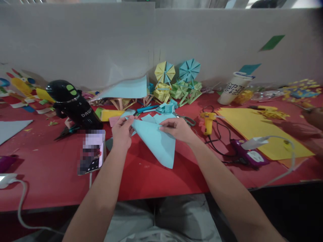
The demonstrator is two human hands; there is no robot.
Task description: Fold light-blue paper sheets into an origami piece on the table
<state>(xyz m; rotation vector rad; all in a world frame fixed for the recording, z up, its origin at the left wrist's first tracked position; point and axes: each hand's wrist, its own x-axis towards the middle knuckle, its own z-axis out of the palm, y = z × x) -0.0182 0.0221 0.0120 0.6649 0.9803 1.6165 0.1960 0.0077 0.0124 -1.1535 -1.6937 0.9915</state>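
A light blue sheet of paper is bent over on itself above the red table, its lower corner pointing toward me. My left hand pinches its upper left corner. On the upper right edge, my right hand grips the paper between thumb and fingers. Smaller blue paper pieces lie just behind the sheet, partly covered by it. Scissors with dark handles rest behind my right hand. Left of my left forearm, a lit phone lies on the table.
Folded paper wheels stand at the back. A black bottle is at left. To the right are a yellow glue gun, a purple power strip, yellow paper and a paper cup. Another person's hand shows far right.
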